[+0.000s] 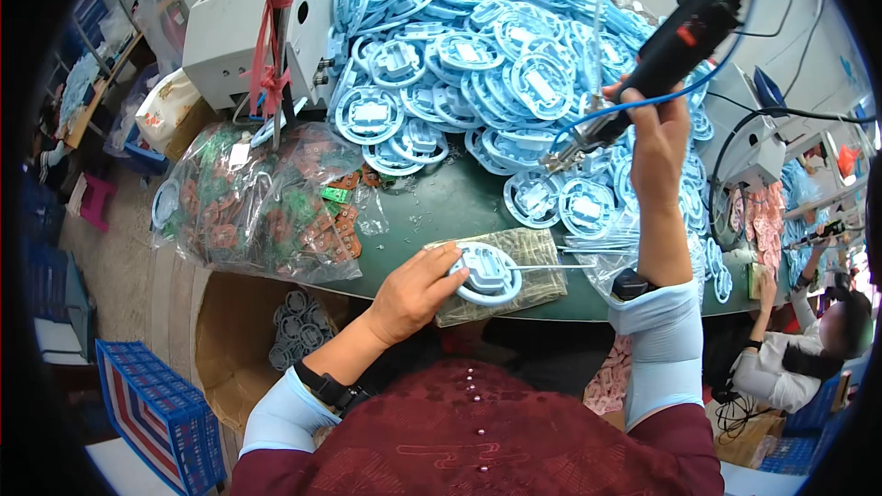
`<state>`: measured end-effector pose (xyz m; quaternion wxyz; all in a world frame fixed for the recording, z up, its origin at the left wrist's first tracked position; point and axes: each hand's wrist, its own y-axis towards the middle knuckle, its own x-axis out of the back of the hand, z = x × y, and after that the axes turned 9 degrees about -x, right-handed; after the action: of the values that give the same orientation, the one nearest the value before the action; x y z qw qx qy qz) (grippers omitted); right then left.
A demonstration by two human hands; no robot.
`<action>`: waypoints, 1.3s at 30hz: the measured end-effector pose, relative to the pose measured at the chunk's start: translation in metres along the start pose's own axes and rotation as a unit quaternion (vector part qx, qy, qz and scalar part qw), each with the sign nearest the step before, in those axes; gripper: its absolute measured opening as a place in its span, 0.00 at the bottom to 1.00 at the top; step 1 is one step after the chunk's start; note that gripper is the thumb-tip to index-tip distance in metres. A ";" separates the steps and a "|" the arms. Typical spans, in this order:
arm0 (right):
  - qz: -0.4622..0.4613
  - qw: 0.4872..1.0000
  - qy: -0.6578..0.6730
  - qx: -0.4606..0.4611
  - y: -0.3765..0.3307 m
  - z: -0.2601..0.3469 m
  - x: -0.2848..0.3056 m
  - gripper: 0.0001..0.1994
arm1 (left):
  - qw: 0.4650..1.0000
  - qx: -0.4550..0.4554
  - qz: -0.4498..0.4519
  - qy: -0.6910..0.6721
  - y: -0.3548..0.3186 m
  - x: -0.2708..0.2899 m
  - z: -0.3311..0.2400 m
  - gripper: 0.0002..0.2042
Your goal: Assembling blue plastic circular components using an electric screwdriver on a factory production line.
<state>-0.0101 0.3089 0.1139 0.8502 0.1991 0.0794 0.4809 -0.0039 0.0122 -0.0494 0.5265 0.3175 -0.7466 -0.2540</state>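
My left hand (419, 283) grips the left edge of a light-blue round plastic part (487, 287), thumb and fingers closed on its rim. That part rests on a block wrapped in yellowish tape (537, 287), and a thin white cord runs from it to the right. Up at the right, my right hand (658, 142) is wrapped round a black electric screwdriver (669, 50) with a blue hose. The driver slants down to the left, its metal tip (560, 161) in front of the heap of light-blue round parts (478, 46), well apart from the part in my left hand.
A clear plastic bag of green and brown circuit boards (266, 202) lies left on the green table (413, 211). Behind it stands a white machine (230, 46). Below left are a cardboard box (230, 349) with parts and a blue crate (161, 413). A co-worker (781, 367) sits at right.
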 end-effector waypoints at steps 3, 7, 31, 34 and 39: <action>0.010 0.998 0.020 0.050 -0.001 0.021 -0.011 0.11 | 1.000 -0.009 0.020 0.016 -0.015 -0.003 -0.004 0.21; 0.055 0.993 0.103 0.035 -0.018 0.047 -0.043 0.16 | 0.997 0.048 0.058 0.011 -0.031 -0.002 -0.010 0.25; 0.093 0.991 0.092 0.039 -0.043 0.043 -0.088 0.22 | 0.975 0.208 0.067 -0.041 -0.027 -0.019 -0.012 0.48; 0.098 0.991 0.083 0.041 -0.042 0.040 -0.088 0.22 | 0.975 0.206 0.068 -0.042 -0.026 -0.020 -0.012 0.46; 0.090 0.992 0.084 0.033 -0.041 0.044 -0.091 0.22 | 0.973 0.214 0.070 -0.048 -0.025 -0.018 -0.012 0.45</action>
<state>-0.0110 0.2016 0.1313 0.7866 0.1922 0.1479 0.5679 0.0167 0.0085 -0.0749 0.4264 0.3572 -0.8284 -0.0652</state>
